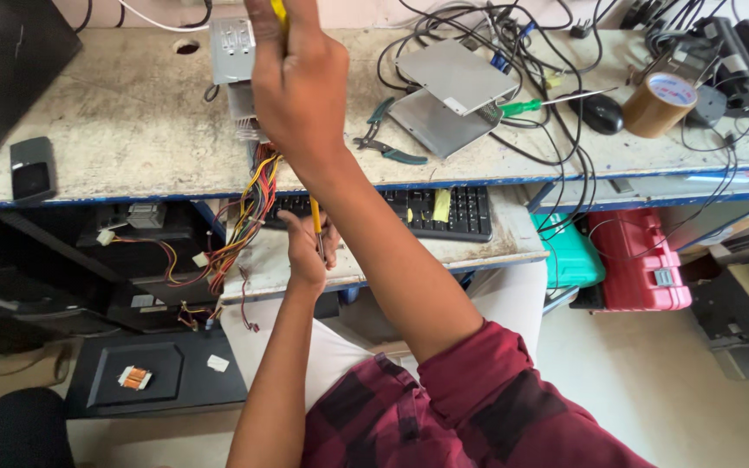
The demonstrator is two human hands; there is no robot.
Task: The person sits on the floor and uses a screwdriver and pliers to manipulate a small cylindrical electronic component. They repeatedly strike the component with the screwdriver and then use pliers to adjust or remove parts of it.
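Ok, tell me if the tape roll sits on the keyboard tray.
No, the tape roll sits on the upper desk, right of the mouse.

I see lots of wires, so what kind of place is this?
Probably an electronics repair bench. On the worktop lie pliers and a screwdriver, and a metal box trailing coloured wires sits under the right hand.

Probably an electronics repair workshop: worn bench (132, 130) strewn with cables (556, 52), pliers (387, 149), tape roll (661, 104).
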